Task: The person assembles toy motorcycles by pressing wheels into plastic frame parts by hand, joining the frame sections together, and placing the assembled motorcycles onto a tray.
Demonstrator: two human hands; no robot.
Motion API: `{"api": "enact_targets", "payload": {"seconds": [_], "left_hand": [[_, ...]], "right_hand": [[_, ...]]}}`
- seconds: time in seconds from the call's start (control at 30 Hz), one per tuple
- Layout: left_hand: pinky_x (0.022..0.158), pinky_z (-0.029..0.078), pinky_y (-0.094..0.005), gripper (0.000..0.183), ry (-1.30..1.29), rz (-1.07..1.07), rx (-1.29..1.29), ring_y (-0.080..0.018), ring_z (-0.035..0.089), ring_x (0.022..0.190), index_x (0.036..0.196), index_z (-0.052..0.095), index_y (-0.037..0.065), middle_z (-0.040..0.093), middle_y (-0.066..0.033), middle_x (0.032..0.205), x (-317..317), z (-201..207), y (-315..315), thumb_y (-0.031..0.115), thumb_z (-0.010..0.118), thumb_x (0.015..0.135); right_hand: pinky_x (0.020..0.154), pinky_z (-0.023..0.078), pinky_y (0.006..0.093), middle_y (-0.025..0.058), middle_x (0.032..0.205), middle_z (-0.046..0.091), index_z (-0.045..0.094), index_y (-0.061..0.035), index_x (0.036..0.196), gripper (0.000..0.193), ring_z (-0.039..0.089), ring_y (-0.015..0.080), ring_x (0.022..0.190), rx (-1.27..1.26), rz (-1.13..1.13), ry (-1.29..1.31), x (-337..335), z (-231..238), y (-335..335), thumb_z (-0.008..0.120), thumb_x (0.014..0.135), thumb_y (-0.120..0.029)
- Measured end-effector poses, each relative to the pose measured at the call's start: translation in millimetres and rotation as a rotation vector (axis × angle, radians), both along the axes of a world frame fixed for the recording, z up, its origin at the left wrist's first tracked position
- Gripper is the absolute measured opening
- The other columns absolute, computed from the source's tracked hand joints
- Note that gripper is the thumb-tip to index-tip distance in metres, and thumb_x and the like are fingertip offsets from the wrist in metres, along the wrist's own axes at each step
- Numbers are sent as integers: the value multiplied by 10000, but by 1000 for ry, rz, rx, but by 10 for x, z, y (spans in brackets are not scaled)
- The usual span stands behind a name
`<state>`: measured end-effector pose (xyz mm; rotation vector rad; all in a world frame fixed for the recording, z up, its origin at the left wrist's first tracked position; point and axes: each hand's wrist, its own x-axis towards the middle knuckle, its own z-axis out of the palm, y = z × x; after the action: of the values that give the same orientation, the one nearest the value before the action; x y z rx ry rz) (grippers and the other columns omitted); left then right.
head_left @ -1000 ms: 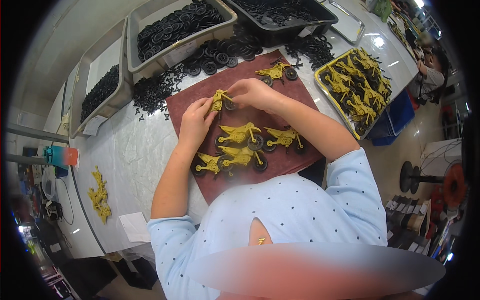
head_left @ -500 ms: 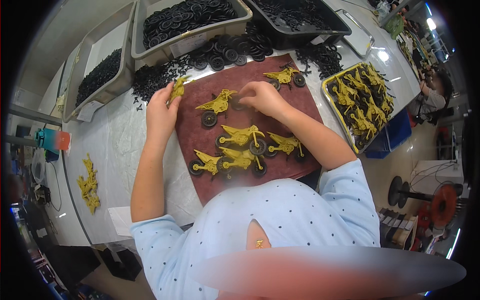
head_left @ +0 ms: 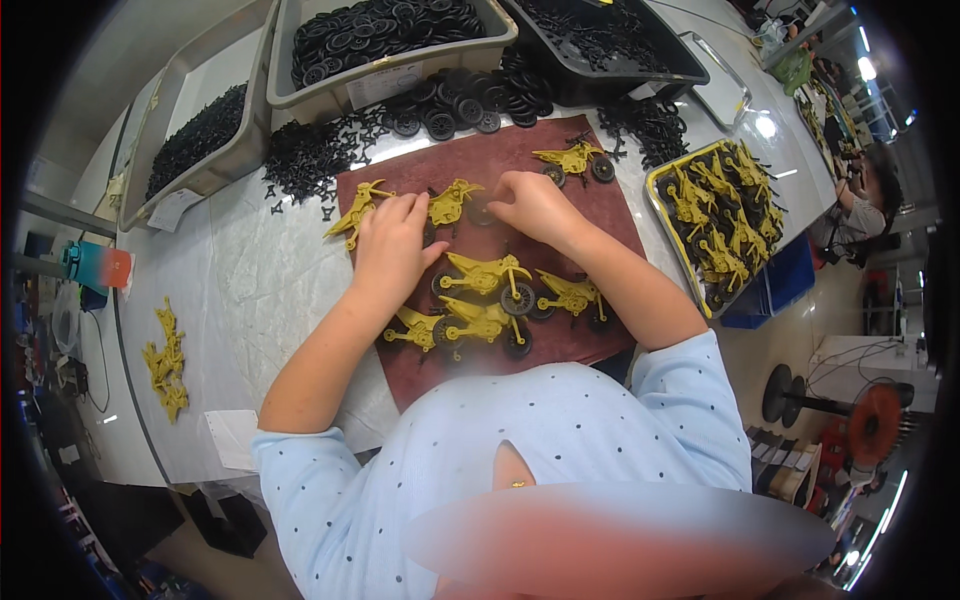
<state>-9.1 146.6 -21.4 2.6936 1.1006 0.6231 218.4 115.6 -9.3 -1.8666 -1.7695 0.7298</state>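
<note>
My left hand [head_left: 393, 243] lies palm down over the upper left of the maroon mat [head_left: 400, 378], fingers stretched and thumb apart. Beside its fingertips rests a yellow toy motorcycle body [head_left: 352, 215] without visible wheels. To the hand's right is a yellow toy motorcycle [head_left: 455, 203]; the hand partly covers its lower wheel. My right hand [head_left: 535, 210] pinches a black wheel [head_left: 480, 209] close to that motorcycle's other end; whether they touch is unclear. Nearer me sit several yellow motorcycles [head_left: 484, 270] with black wheels, and another [head_left: 570, 160] lies at the mat's far right.
Behind the mat stand a grey bin of black wheels [head_left: 395, 90], a grey bin of small black parts [head_left: 150, 215] and a black bin [head_left: 695, 75]. Loose black parts [head_left: 310, 155] are heaped before them. A tray of motorcycles [head_left: 655, 185] sits right; yellow bodies [head_left: 165, 360] lie left.
My left hand has put the yellow body down at the mat's upper left edge and moved right and nearer, over the motorcycle's lower wheel. My right hand has barely moved.
</note>
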Motion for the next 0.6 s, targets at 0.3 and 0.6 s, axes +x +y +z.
{"api": "enact_targets", "payload": {"seconds": [0.3,0.6], "left_hand": [[917,446,-410,484,-137,14,-86,-310,546,1081,1149,596,-58,583,-158,1112,17,-165,-88,71,740,705],[900,455,-409,445,-108,93,20,-306,548,1073,1134,610,-51,587,-161,1106,108,-200,-130,106,716,732]], "right_hand": [[744,512,403,208,864,678,677,11,891,307,656,355,829,196,182,-84,-103,140,517,716,799,-279],[725,521,400,207,814,670,676,11,833,313,661,351,803,-54,367,-431,-461,-24,969,784,673,-235]]}}
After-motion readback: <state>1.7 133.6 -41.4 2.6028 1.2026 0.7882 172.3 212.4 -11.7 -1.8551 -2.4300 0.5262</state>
